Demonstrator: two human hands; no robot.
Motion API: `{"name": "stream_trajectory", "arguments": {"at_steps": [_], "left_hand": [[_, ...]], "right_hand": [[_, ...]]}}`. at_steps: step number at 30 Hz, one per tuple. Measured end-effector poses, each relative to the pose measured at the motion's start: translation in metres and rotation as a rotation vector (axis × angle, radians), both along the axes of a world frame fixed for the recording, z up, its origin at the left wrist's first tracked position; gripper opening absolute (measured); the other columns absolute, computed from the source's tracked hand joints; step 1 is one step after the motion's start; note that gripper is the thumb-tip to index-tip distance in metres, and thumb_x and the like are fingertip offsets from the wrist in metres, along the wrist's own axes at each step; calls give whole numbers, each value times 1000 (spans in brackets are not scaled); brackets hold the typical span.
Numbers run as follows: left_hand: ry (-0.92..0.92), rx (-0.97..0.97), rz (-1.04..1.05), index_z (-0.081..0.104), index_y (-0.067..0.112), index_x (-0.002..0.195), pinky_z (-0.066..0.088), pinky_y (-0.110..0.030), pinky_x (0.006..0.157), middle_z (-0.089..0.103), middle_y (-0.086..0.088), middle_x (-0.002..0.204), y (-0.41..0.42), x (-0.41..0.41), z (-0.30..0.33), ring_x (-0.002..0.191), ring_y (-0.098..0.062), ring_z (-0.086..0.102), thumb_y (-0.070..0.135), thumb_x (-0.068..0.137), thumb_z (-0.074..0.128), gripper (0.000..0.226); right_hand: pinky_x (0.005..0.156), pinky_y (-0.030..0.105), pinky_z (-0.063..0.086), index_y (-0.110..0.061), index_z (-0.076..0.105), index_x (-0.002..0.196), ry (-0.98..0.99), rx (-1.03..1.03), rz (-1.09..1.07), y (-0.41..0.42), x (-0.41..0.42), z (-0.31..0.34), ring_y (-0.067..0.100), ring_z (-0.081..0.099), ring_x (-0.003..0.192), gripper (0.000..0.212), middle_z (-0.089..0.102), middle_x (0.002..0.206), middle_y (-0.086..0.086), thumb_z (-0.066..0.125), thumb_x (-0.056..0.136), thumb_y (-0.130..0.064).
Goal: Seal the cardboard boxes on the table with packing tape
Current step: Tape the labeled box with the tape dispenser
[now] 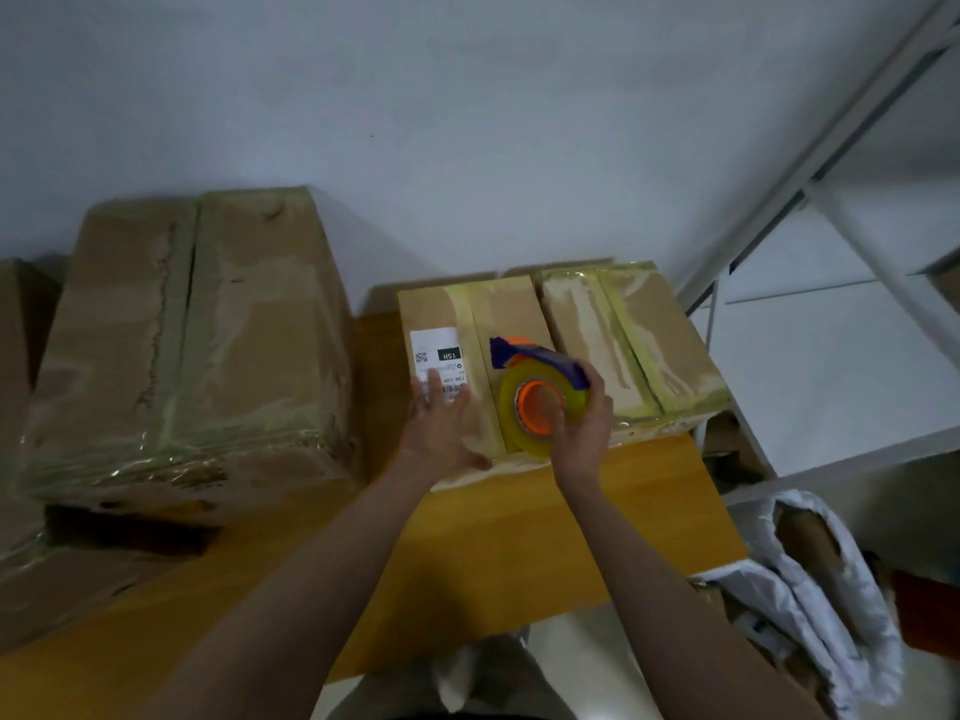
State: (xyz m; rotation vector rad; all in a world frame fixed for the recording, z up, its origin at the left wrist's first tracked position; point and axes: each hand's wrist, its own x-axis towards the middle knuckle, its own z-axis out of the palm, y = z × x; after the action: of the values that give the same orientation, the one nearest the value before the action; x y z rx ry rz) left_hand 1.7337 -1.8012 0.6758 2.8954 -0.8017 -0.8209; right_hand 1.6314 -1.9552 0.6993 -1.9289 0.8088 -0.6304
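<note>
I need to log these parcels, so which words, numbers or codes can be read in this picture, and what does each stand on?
"15H": white figures in a black patch on the white shipping label, stuck on the middle cardboard box; it reads upside down from here.
A line starting "15H-15" below that patch: the rest is blurred.
QR code and barcode on the same label: too small to read.
Tape dispenser, the other boxes: no text visible.
</note>
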Motion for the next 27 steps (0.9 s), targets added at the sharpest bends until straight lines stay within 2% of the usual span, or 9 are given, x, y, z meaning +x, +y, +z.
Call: {"name": "stream_trajectory", "arguments": {"at_steps": [2,5,10,13,17,19,21,24,27], "left_hand": [[-5,-24,6,-6,25,159,16,-59,119,-24,-21,162,-4,8,-1,145,-52,-23,80,67,69,131],[-1,-46,31,-6,26,159,17,-60,118,-25,-18,163,-9,17,-5,146,-50,-23,78,66,71,131],[-28,-38,30,-7,28,159,3,-57,122,-27,-18,162,-9,19,-11,147,-46,-24,82,65,68,132],[-43,-32,57,-5,28,160,5,-56,123,-21,-14,165,-9,14,-5,151,-40,-18,81,66,69,131],[-123,-105,125,12,25,158,7,-54,124,0,-10,167,-8,-27,7,154,-32,-3,66,75,73,110],[-175,-132,95,24,27,154,7,-52,123,9,-8,166,-5,-44,16,154,-30,2,61,81,69,92],[-179,-123,62,28,28,153,6,-53,123,11,-8,166,0,-49,33,154,-30,3,59,88,63,81],[-216,-99,49,28,25,155,3,-51,124,12,-10,167,8,-42,74,154,-30,6,54,94,56,73],[-305,-106,63,35,23,153,0,-47,124,21,-10,164,25,-34,115,153,-28,12,51,96,53,65]], "right_hand": [[73,12,38,-26,48,146,10,-24,8,-4,9,-1,2,45,100,52,55,126,7,66,98,-16],[74,25,39,-31,47,145,31,-21,-2,-10,22,-2,1,45,95,53,54,123,5,67,98,-18],[69,8,38,-35,45,146,41,-50,52,-15,28,-4,10,50,105,57,51,125,2,67,97,-15],[69,21,40,-35,42,149,87,-120,116,-12,21,-3,14,47,114,63,50,131,1,66,96,-13],[75,47,52,-34,36,154,162,-286,242,-10,6,2,27,46,115,62,53,133,3,63,99,-40],[76,51,54,-29,30,157,240,-381,290,-9,-1,7,33,49,113,74,53,141,4,45,96,-68],[75,52,56,-32,18,159,317,-411,311,-8,-6,12,35,51,116,89,52,147,1,35,89,-84],[78,53,56,-41,6,157,326,-271,307,-6,-14,20,39,53,125,100,53,147,3,44,80,-91],[78,51,56,-40,19,150,225,-112,275,-3,-18,27,39,63,111,105,65,129,4,49,68,-98]]}}
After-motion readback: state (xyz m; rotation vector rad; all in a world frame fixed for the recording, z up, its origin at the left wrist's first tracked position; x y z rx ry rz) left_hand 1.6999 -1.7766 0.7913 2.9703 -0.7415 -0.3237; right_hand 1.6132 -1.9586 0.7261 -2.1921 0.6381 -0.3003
